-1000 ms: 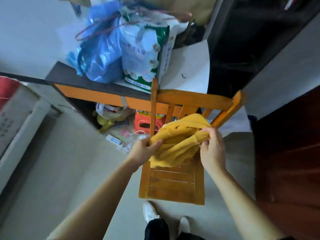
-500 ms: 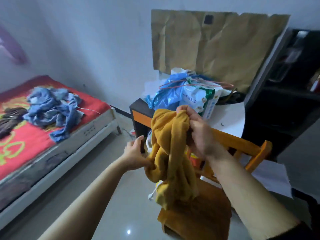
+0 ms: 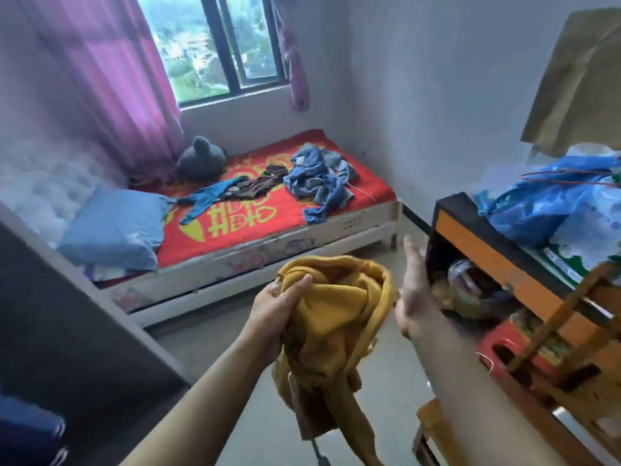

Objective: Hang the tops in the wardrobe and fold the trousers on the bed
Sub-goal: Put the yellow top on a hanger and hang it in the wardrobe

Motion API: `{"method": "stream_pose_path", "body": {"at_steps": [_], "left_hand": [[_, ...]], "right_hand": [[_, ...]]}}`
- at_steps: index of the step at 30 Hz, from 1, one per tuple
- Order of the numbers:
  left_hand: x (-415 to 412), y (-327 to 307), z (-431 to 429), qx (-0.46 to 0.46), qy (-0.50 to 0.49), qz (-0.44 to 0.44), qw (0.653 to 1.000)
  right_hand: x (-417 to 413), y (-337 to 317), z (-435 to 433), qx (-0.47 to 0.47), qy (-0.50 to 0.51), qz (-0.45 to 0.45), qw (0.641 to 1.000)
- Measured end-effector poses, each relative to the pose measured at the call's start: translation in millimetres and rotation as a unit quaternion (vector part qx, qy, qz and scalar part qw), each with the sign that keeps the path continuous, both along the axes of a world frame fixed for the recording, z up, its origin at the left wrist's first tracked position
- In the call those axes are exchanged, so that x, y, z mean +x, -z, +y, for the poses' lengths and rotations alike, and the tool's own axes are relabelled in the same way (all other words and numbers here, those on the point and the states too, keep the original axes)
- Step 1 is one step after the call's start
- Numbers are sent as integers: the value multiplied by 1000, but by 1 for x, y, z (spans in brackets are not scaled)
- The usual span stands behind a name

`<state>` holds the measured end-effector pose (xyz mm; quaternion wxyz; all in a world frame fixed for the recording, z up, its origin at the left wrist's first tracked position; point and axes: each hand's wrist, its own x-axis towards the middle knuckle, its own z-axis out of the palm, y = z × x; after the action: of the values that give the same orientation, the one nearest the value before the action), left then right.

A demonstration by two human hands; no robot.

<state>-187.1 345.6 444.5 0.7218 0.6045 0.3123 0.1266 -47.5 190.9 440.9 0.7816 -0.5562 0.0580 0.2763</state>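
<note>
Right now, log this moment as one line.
left hand: grips yellow garment | right hand: open, free | blue clothes: heaped on bed

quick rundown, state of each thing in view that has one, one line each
left hand, gripping the yellow garment
right hand, open, holding nothing
yellow garment, bunched up, hanging from the left hand
blue clothes, crumpled heap on the bed, unfolded
dark garment, lying unfolded on the bed
pink curtain, pulled aside from the window
</note>
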Motion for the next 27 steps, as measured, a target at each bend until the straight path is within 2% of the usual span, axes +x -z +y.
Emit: {"method": "stream_pose_path", "body": {"at_steps": [2, 4, 5, 6, 9, 11, 13, 15, 16, 18, 20, 22, 24, 27], "left_hand": [[-25, -3, 23, -41, -60, -25, 997], [-47, -6, 48, -82, -103, -59, 990], [-57, -8, 63, -102, -115, -80, 985], [-67, -10, 77, -117, -119, -100, 981], [-101, -19, 126, -136, -111, -122, 977], [-130, -25, 163, -114, -135, -114, 978], [-165, -19, 210, -46, -195, -59, 978], [-199, -5, 256, 23, -268, 23, 963], [-214, 2, 275, 35, -302, 55, 951], [-237, 14, 305, -8, -351, 77, 933], [-252, 17, 322, -101, -356, 65, 927], [-269, 15, 332, -139, -340, 87, 926], [-284, 13, 344, -114, -350, 112, 923], [-301, 12, 366, -23, -441, 109, 891]], "right_hand": [[-52, 30, 29, -54, -121, 91, 987], [-102, 54, 63, 3, -286, 201, 937], [-123, 63, 82, 30, -351, 219, 910], [-137, 71, 101, 29, -389, 206, 897], [-148, 86, 161, -54, -350, 116, 928], [-129, 78, 208, -44, -260, 49, 963], [-110, 53, 263, -3, -171, -18, 985], [-108, 24, 316, 16, -118, -90, 989], [-114, 11, 341, 32, -110, -122, 986], [-138, -8, 382, 53, -128, -166, 976], [-165, -17, 413, 76, -175, -193, 962], [-187, -19, 439, 92, -229, -208, 946], [-202, -23, 463, 108, -285, -229, 924], [-220, -30, 501, 118, -358, -277, 884]]}}
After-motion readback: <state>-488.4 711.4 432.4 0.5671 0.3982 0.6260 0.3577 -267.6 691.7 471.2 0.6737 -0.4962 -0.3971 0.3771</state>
